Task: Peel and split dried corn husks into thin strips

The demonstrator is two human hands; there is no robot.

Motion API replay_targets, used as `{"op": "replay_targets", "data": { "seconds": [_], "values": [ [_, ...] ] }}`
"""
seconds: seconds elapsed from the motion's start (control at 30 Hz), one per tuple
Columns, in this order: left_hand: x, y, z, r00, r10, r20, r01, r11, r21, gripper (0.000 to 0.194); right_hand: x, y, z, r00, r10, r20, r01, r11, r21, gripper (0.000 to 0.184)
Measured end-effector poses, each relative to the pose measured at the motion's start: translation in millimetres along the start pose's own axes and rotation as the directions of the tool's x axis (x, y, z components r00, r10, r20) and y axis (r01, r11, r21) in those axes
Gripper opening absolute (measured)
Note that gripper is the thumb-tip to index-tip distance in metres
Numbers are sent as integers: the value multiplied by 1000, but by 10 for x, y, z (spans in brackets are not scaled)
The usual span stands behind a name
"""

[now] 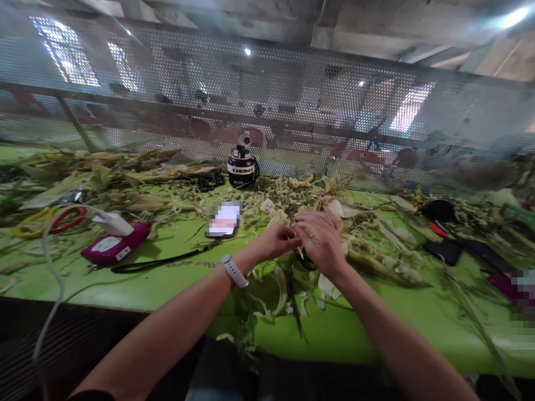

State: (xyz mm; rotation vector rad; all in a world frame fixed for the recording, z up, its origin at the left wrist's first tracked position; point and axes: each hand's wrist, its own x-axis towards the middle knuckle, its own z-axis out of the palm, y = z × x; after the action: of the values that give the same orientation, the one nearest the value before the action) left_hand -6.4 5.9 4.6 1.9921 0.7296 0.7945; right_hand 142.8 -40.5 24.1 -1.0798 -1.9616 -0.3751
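My left hand [278,240], with a pale watch strap [234,271] on the wrist, is closed in a pinch. My right hand [321,239] meets it from the right, fingers bent and pressed together over the left fingertips. What lies between the fingers is hidden and too small to name. Beneath the hands a dark rounded object shows partly. Pale curled strips of husk [281,289] lie just in front of them on the green tabletop [175,289]. Long dry husk leaves [376,264] spread to the right of my right hand.
A phone with a lit screen [224,219] lies left of my hands, near a black strap [159,260]. Farther left sits a purple power strip [115,245] with a white plug. A black jug [241,167] stands behind, before a perforated metal screen [284,100]. Husk piles [137,167] cover the back.
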Motion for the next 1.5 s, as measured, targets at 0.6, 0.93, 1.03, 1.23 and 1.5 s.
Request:
{"op": "replay_targets", "data": {
  "seconds": [0.6,0.93,1.03,1.23,1.5],
  "values": [
    [-94,183,-1,960,-139,245,222,908,-356,35,21,12,60,998,59,-18,-56,988,144,15],
    [-53,175,93,949,-316,7,270,798,-538,40,29,219,79,707,675,212,-651,503,568,45],
    [-29,139,89,942,-330,-53,236,769,-594,38,11,150,159,710,621,333,-646,384,660,41],
    [-6,176,111,929,-368,-33,236,660,-713,27,40,80,230,691,673,265,-578,293,762,40],
    [-12,174,109,942,-335,-31,151,502,-852,22,41,279,29,767,639,-59,-479,630,611,33]
  ]
}}
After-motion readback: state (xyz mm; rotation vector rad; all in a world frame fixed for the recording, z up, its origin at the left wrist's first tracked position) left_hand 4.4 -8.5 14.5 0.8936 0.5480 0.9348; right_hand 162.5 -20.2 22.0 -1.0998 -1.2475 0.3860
